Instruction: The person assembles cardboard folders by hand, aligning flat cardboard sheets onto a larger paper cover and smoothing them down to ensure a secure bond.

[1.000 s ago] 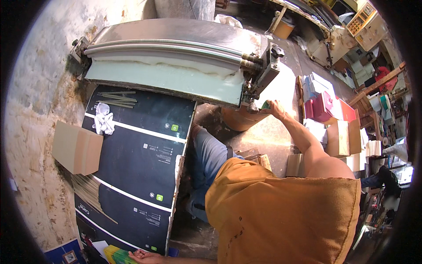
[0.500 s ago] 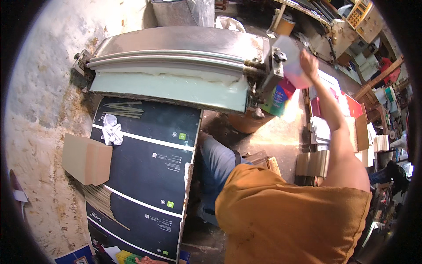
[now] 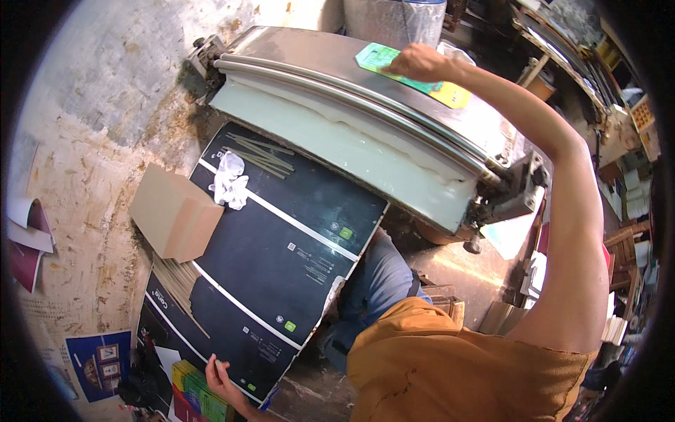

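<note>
My right hand (image 3: 420,63) is over the metal top of a roller machine (image 3: 309,53), its fingers curled and pressed to a green and yellow printed sheet (image 3: 450,93) lying there. The sheet's middle is hidden under the hand. Along the machine's near side run long metal rollers (image 3: 351,105) above a pale green panel (image 3: 337,156). At the lower left, my left hand (image 3: 221,380) has its fingers apart with nothing visible in them. Beside it stands a stack of green and yellow printed sheets (image 3: 200,394).
Dark cardboard (image 3: 274,246) covers the table, bearing a crumpled white cloth (image 3: 230,181), thin strips (image 3: 260,153) and a brown board stack (image 3: 179,218) by the wall. A grey drum (image 3: 394,21) stands behind the machine. Paper piles (image 3: 534,278) lie at the right.
My right hand has swung from the machine's right end to above its top, where a green and yellow sheet now lies. More of my left hand shows. The view has turned.
</note>
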`<action>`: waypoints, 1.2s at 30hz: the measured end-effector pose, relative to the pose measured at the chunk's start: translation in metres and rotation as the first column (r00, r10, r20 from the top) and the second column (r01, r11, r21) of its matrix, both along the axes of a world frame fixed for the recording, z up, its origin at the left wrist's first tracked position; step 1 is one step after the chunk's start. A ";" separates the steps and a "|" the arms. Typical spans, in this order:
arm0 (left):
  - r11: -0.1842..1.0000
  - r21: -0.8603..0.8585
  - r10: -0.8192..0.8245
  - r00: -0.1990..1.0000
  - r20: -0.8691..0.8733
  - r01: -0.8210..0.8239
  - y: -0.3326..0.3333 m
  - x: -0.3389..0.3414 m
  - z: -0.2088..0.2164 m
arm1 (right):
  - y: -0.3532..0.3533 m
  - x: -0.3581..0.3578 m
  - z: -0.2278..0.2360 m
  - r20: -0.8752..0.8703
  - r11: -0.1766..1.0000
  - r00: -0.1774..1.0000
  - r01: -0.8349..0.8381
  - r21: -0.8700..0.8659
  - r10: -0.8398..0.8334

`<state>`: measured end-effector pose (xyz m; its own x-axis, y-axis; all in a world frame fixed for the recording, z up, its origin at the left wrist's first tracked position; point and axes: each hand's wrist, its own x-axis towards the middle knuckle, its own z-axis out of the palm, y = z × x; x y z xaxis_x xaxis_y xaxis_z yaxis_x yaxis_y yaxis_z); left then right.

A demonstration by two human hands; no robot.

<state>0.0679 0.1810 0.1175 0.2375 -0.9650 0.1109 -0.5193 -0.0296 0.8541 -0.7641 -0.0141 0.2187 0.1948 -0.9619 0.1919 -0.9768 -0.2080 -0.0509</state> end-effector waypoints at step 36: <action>0.737 0.158 -0.362 0.581 -0.729 0.658 -0.227 -0.516 0.027 | -0.021 0.050 -0.020 0.793 0.914 0.535 -0.091 0.395 -0.290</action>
